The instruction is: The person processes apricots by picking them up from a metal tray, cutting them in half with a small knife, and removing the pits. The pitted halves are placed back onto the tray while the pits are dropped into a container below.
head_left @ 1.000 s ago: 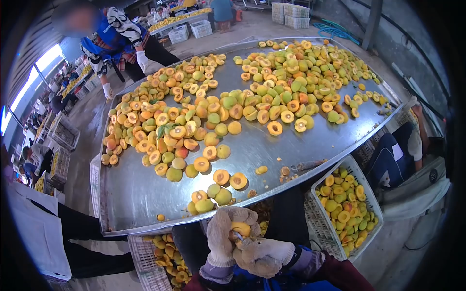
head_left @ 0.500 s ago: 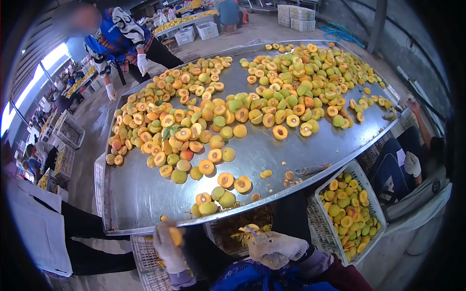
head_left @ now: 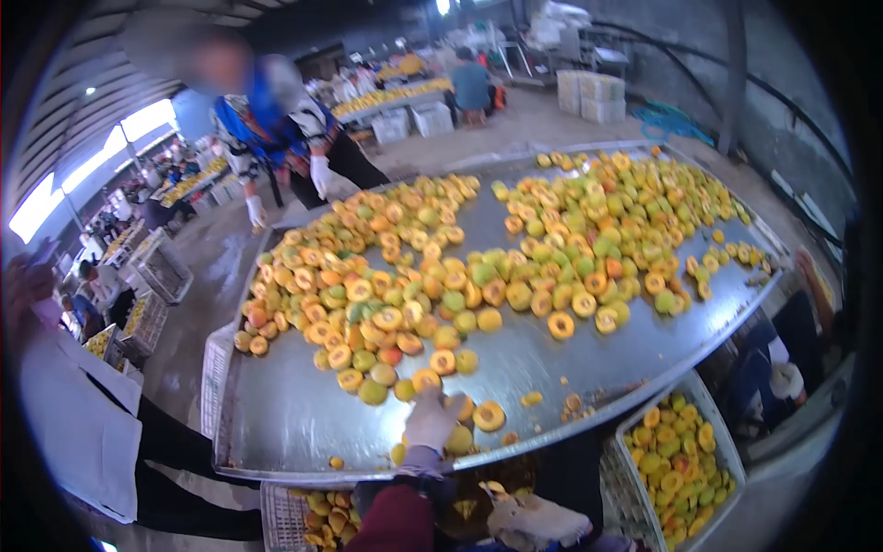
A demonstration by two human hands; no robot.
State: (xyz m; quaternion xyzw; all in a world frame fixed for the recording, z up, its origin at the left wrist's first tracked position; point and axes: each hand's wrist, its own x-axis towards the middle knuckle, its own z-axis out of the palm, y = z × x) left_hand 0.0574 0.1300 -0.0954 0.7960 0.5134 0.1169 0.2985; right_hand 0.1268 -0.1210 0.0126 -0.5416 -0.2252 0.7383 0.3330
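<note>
My left hand (head_left: 432, 421), in a pale glove, reaches over the near edge of the metal table (head_left: 294, 405). Its fingers are apart, among cut yellow peaches (head_left: 489, 416) in the small group at that edge. What lies under the palm is hidden. My right hand (head_left: 535, 521), in a soiled glove, stays low in front of my body, below the table edge. Its fingers are closed, with a yellowish bit at the fingertips; I cannot make out what they hold.
A large heap of whole and halved peaches (head_left: 589, 248) covers the table's far part. A crate (head_left: 727, 451) of peach halves stands at right, another crate (head_left: 276, 515) at lower left. A co-worker (head_left: 276, 120) stands across the table; another person's clothing (head_left: 92, 414) shows at left.
My left hand has moved from below the table edge, where it had a peach piece, up and right onto the peaches. My right hand is lower. The view has shifted.
</note>
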